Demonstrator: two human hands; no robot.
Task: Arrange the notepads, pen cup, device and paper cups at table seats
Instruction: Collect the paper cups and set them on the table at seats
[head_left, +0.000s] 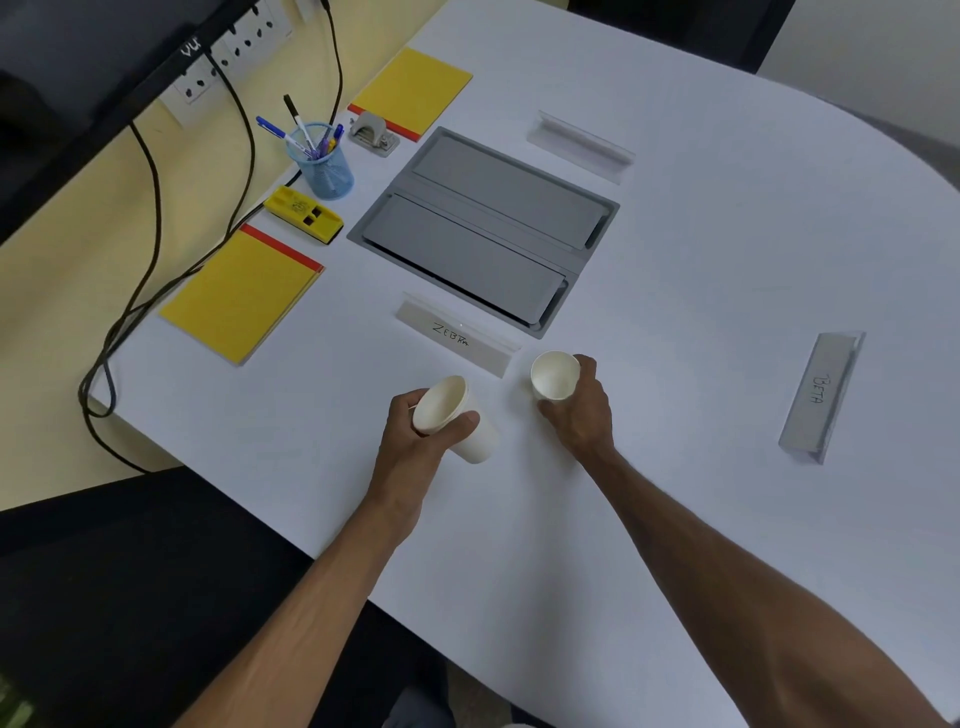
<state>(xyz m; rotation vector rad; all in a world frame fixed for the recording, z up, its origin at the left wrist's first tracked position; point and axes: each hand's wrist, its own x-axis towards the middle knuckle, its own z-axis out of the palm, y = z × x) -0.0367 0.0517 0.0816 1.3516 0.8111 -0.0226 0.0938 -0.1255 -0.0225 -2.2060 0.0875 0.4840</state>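
Observation:
My left hand (415, 447) grips a white paper cup (457, 415) that is tilted, its mouth turned toward the upper left. My right hand (579, 410) holds a second white paper cup (555, 375) upright just right of the name card marked ZEBRA (457, 338). Two yellow notepads with red edges lie on the white table (675, 519): one near the left edge (241, 296), one farther back (413, 91). A blue mesh pen cup (324, 166) with several pens stands between them. A yellow device (304, 214) lies beside the pen cup.
A grey cable hatch (485, 228) is set into the table's middle. A name card marked BETA (821, 397) stands at the right, another clear card holder (582, 145) at the back. A grey hole punch (374, 134) sits by the far notepad. Black cables (150, 270) hang off the left edge.

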